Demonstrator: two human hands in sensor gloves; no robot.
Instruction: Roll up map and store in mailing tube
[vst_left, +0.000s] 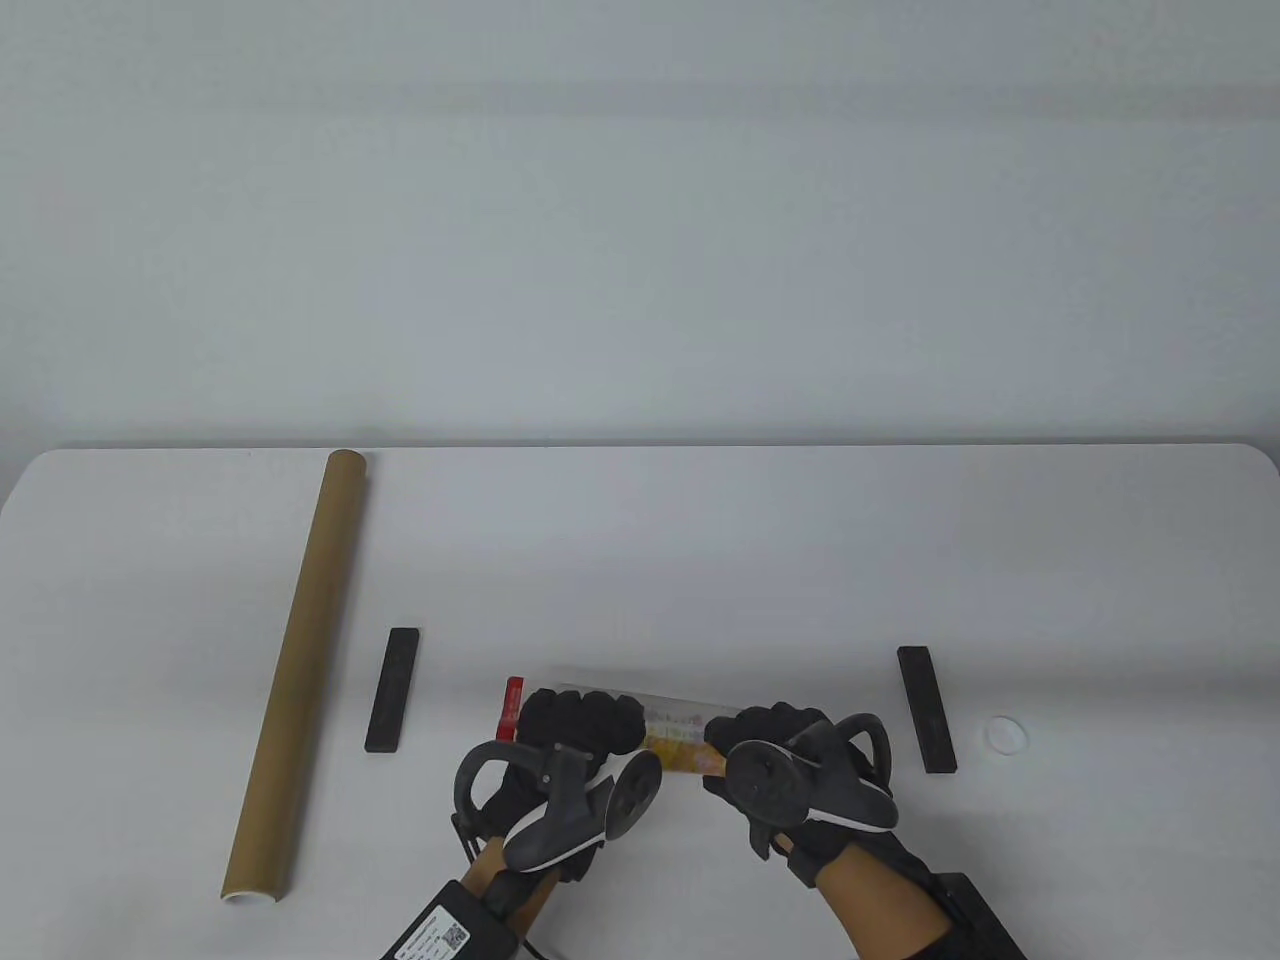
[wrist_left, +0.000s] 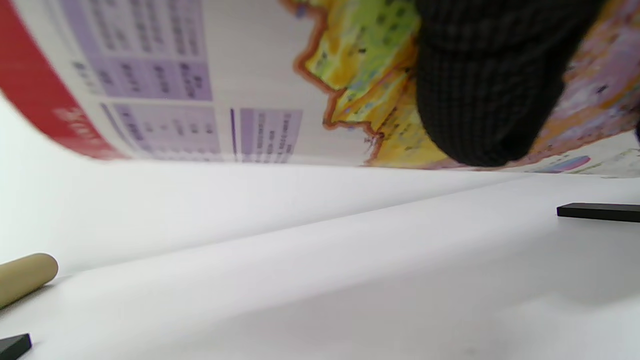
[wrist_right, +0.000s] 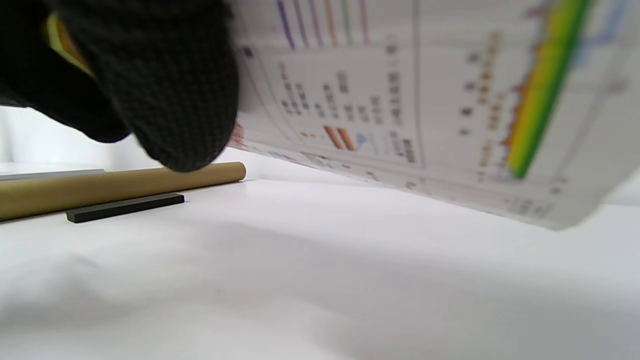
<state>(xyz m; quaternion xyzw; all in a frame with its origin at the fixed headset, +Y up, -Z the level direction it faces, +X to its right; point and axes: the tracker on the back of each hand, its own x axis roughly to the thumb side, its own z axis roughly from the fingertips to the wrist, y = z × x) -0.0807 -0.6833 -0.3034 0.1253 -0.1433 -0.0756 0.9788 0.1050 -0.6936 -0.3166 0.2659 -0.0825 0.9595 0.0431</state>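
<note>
Well to the right of the brown mailing tube (vst_left: 295, 675), near the front edge of the white tabletop (vst_left: 640, 560), both hands hold the rolled map (vst_left: 672, 737). The left hand (vst_left: 575, 735) grips the end with the red strip. The right hand (vst_left: 775, 745) grips the other end. The fingers (vst_left: 585, 715) of both hands are curled over the top of the roll, and a thumb (wrist_left: 492, 85) presses on the printed side from below.

In the wrist views the paper hangs loose and curves up off the tabletop. I think the roll is not tight yet. If a hand lets go, the map could spring open again. If the roll stays fat or uneven, it may not fit into the tube's open end. Squeezing too hard could crease the paper.

One black bar (vst_left: 392, 690) lies between the tube and the map. Another black bar (vst_left: 927, 708) lies on the far side of the map from the tube, with a small white cap (vst_left: 1005, 735) just past it.
</note>
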